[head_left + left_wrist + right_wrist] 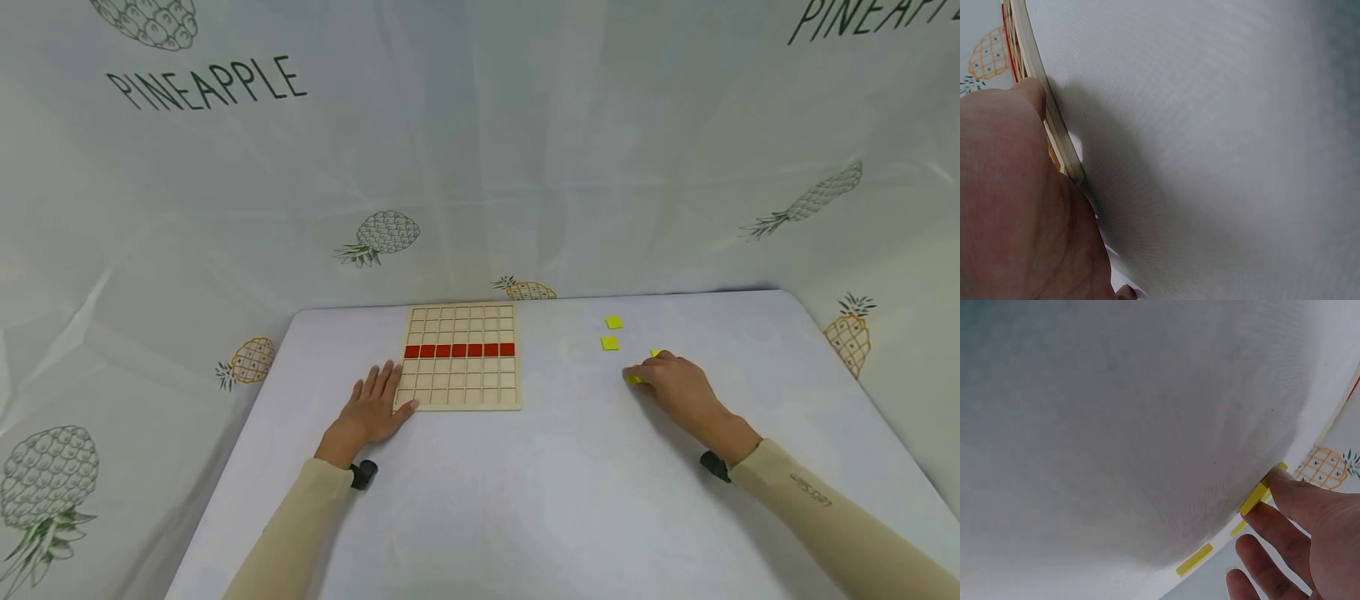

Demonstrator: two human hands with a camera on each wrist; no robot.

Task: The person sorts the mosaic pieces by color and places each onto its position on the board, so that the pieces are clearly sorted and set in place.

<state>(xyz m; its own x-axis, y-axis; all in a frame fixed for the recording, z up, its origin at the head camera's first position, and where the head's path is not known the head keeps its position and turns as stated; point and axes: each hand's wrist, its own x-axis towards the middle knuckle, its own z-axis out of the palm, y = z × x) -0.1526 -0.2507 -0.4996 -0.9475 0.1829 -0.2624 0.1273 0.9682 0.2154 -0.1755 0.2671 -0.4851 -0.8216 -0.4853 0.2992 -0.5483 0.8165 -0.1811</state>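
Note:
A light wooden grid board (480,381) lies toward the back of the table, with a row of red square tiles (459,351) across its middle. My left hand (369,414) rests flat at the board's near left corner, fingers spread along its left side and the thumb on its near edge. To the right, my right hand (678,393) pinches a yellow square tile (1255,499) between thumb and index finger, low over the table. Two more yellow tiles (610,342) lie to the left of that hand, and another yellow tile (656,353) is partly hidden behind it.
A white cloth covers the table (525,500). Behind it hangs a pale curtain (465,150) printed with pineapples and lettering. Each wrist carries a small black camera (364,474).

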